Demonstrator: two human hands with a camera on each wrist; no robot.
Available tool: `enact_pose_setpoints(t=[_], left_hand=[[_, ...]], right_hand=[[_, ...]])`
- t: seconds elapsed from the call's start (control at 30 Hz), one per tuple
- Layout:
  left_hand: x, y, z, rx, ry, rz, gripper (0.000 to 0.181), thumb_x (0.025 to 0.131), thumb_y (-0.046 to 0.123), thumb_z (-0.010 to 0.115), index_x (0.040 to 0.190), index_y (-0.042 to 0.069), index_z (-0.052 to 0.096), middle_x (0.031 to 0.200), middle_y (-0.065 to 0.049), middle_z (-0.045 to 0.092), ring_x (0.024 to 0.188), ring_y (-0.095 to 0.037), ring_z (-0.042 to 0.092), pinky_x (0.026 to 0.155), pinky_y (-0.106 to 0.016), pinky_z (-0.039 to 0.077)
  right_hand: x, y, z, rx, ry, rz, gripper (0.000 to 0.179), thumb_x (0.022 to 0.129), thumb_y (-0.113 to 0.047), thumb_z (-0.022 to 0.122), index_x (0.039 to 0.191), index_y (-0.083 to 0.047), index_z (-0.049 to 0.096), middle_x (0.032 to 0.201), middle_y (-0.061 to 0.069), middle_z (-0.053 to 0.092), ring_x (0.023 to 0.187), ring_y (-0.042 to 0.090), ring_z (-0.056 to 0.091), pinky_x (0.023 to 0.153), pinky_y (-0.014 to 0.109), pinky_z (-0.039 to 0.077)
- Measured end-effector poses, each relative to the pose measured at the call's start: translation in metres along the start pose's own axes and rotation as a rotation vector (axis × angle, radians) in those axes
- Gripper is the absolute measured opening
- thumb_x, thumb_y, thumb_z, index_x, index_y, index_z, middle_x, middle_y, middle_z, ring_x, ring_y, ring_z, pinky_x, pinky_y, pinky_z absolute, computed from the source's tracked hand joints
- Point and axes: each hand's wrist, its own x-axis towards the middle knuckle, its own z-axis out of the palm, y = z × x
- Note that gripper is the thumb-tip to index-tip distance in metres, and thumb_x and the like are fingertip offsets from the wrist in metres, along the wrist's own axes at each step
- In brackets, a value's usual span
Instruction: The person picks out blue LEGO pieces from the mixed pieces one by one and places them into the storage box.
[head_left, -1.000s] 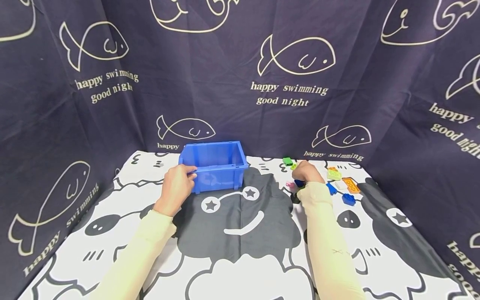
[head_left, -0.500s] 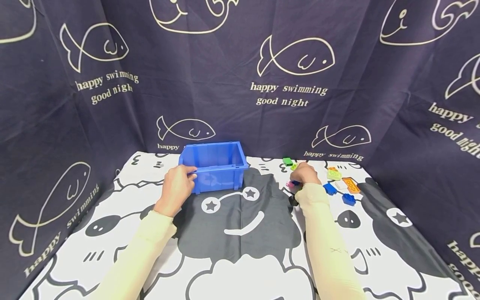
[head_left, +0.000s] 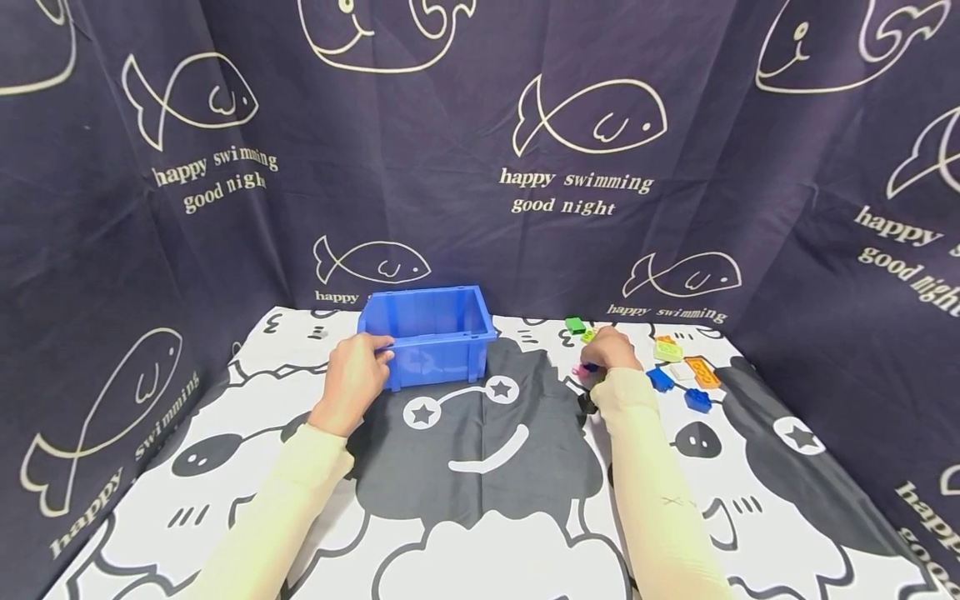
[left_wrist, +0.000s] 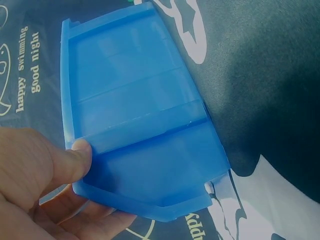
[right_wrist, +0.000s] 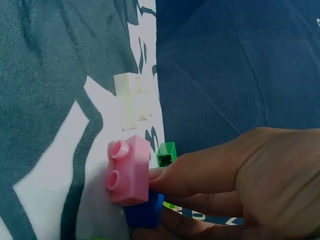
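My left hand (head_left: 351, 375) grips the left end of a blue plastic bin (head_left: 438, 360). In the left wrist view the thumb presses on the bin wall (left_wrist: 135, 85) and the other fingers curl behind its edge. Among loose toy bricks at the right, my right hand (head_left: 611, 347) holds a dark blue brick (right_wrist: 144, 212) between its digits, mostly hidden from above. Against the blue brick is a pink brick (right_wrist: 131, 170) with two studs facing left; a fingertip lies right at its side. Behind them in the right wrist view are a white brick (right_wrist: 127, 100) and a green brick (right_wrist: 166, 154).
Right of my right hand lie a blue brick (head_left: 697, 400), another blue piece (head_left: 661, 378), an orange brick (head_left: 702, 372), a white brick (head_left: 681, 371) and a lime brick (head_left: 667, 348). A dark piece (head_left: 587, 403) sits beside my right wrist. Dark printed cloth (head_left: 480, 167) hangs behind.
My right hand has shifted slightly left, with the dark blue brick moving along under it toward the pink brick. The left hand and bin have stayed put.
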Motion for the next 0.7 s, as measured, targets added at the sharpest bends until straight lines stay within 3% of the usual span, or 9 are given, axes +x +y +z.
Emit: enact_pose_setpoints(t=[0.23,0.43,0.6,0.7], left_hand=[[0.0,-0.001,0.001,0.004,0.002,-0.004,0.023,0.086,0.002,0.073,0.108,0.003,0.081,0.102,-0.019,0.078,0.097,-0.044,0.073,0.085,-0.055,0.055],[0.0,0.0,0.0,0.005,-0.008,-0.014,0.024,0.087,0.003,0.073,0.109,0.004,0.081,0.103,-0.019,0.078,0.099,-0.044,0.073,0.086,-0.055,0.055],[0.0,0.001,-0.001,0.007,-0.011,-0.018,0.024,0.087,0.003,0.073,0.11,0.004,0.081,0.104,-0.019,0.078,0.099,-0.045,0.072,0.085,-0.056,0.055],[0.0,0.0,0.0,0.006,-0.008,-0.014,0.024,0.087,0.003,0.072,0.109,0.004,0.081,0.104,-0.019,0.078,0.099,-0.045,0.072,0.085,-0.056,0.055]], right_hand=[[-0.004,-0.002,-0.003,0.013,0.026,-0.023,0.018,0.082,-0.016,0.069,0.09,-0.001,0.065,0.087,0.014,0.061,0.078,0.028,0.059,0.065,0.034,0.05],[-0.01,-0.007,-0.007,0.018,0.119,-0.065,0.016,0.081,-0.016,0.067,0.086,-0.002,0.068,0.096,0.017,0.062,0.091,0.032,0.057,0.078,0.04,0.05],[-0.016,-0.012,-0.014,0.037,0.182,-0.128,0.012,0.081,-0.015,0.063,0.075,-0.007,0.07,0.096,0.018,0.062,0.095,0.036,0.055,0.081,0.044,0.049],[-0.02,-0.015,-0.017,0.053,0.218,-0.171,0.017,0.083,-0.016,0.062,0.082,-0.007,0.076,0.103,0.019,0.067,0.101,0.039,0.057,0.087,0.048,0.05]])
